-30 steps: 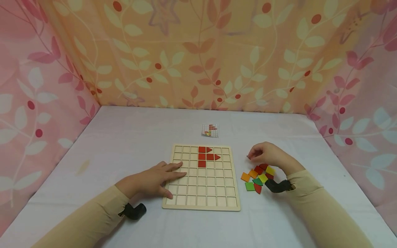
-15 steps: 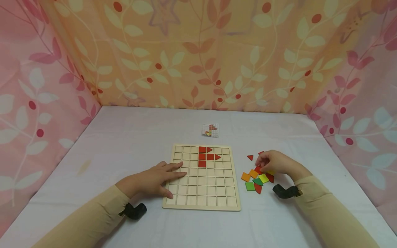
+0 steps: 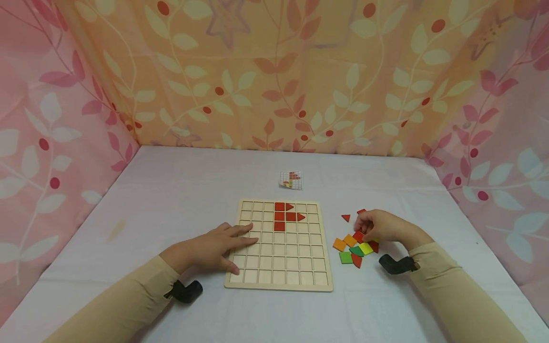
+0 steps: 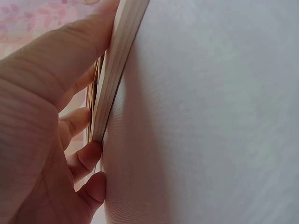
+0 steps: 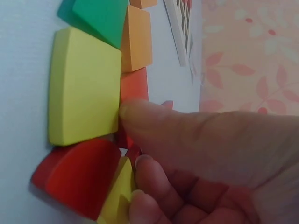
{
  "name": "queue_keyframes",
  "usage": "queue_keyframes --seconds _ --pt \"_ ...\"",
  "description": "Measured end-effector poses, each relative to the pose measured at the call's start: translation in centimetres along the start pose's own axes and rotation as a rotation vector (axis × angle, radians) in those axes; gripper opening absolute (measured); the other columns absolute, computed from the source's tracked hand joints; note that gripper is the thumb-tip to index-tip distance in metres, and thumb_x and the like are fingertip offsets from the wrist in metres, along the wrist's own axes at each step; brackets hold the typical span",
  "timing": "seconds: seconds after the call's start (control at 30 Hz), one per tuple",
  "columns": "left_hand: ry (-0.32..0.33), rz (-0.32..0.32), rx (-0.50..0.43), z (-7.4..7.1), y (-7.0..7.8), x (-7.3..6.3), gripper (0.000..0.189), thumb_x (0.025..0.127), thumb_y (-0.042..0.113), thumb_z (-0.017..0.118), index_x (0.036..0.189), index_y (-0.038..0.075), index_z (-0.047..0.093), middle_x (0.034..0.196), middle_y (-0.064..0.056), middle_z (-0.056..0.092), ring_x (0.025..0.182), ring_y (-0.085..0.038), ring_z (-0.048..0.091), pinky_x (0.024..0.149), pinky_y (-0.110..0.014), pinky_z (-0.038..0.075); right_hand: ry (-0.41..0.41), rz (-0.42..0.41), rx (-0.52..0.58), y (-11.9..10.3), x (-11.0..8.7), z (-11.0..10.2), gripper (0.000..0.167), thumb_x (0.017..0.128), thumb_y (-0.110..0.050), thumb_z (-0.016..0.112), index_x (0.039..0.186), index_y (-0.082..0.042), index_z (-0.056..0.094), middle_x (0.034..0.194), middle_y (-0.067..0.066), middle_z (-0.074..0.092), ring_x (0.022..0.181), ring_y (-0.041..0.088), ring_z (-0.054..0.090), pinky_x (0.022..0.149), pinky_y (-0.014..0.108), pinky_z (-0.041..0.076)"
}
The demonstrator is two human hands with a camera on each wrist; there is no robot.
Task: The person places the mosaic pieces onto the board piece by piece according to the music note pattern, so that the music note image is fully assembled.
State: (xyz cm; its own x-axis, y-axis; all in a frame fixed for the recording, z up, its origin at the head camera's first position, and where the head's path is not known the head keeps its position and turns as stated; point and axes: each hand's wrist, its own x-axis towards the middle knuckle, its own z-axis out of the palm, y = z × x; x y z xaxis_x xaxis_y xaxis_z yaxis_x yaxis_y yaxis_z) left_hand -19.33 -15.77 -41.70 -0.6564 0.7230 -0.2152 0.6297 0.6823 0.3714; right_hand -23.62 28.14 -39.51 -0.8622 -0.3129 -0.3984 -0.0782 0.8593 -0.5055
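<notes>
- The loose tiles are gathered right of centre in the head view, with the right hand placed over their upper right side.
- The red square tile is set just below and left of that hand's fingertips; in the right wrist view it is partly covered by the thumb. No long axis is shown by it.
- The right fingers are curled; whether a tile is pinched cannot be told.
- The grid board is placed farther left, its left edge covered by the spread, relaxed left hand, from which the tiles are well separated.
</notes>
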Motion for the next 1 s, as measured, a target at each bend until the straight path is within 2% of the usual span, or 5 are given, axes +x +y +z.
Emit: queue_keyframes --seconds 0.4,1.0 --pt "0.003 0.003 0.004 0.01 -0.09 -0.03 0.081 0.072 0.063 0.06 0.142 0.039 0.027 0.153 0.007 0.011 0.114 -0.014 0.028 0.092 -0.038 0.031 -0.006 -0.027 -0.033 -0.16 -0.19 -0.08 0.023 0.073 -0.004 0.074 0.089 -0.012 0.06 0.074 0.004 0.051 0.073 0.02 0.046 0.064 0.031 0.043" --pt "0.006 0.017 0.0 -0.15 0.09 -0.2 0.081 0.073 0.061 0.061 0.142 0.035 0.03 0.153 0.004 0.013 0.115 -0.018 0.028 0.092 -0.041 0.032 -0.003 -0.016 -0.044 -0.27 -0.08 0.16 0.024 0.072 -0.003 0.075 0.085 -0.012 0.057 0.076 0.005 0.05 0.074 0.021 0.046 0.062 0.031 0.044"
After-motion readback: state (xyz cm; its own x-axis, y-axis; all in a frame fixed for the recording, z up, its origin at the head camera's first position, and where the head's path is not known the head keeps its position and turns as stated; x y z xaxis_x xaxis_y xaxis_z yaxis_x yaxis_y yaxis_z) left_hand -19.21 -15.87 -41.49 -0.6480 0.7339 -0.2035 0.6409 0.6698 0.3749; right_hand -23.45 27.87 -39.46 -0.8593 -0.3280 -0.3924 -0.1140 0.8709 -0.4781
